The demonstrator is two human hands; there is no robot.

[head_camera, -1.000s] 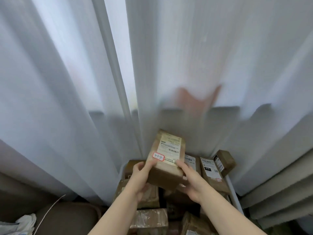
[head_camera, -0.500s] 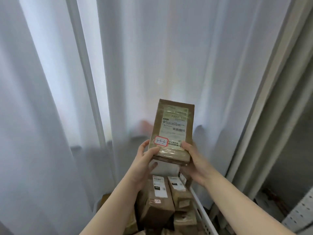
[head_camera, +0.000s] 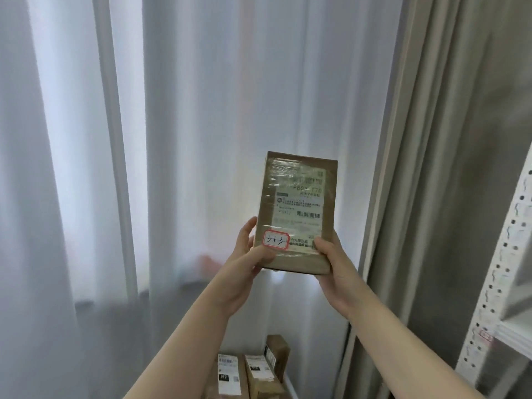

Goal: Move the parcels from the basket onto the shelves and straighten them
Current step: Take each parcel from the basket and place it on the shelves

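A brown cardboard parcel [head_camera: 299, 208] with a white shipping label and a red-edged sticker reading 3-1-3 is held up at chest height, its label facing me. My left hand [head_camera: 247, 254] grips its lower left corner, thumb on the front by the sticker. My right hand [head_camera: 331, 257] grips the lower right corner, thumb on the label. Several more brown parcels [head_camera: 253, 372] stand in the basket far below, between my forearms. A white perforated shelf upright [head_camera: 495, 283] rises at the right edge.
Sheer white curtains [head_camera: 187, 139] hang straight ahead. A heavier grey curtain [head_camera: 426, 168] hangs between them and the shelf. A shelf board [head_camera: 515, 332] juts out at the right edge, low down.
Both hands have lifted the parcel up out of the basket and slightly to the right. My view has swung up and right, so the basket has dropped low and the shelf upright has come in.
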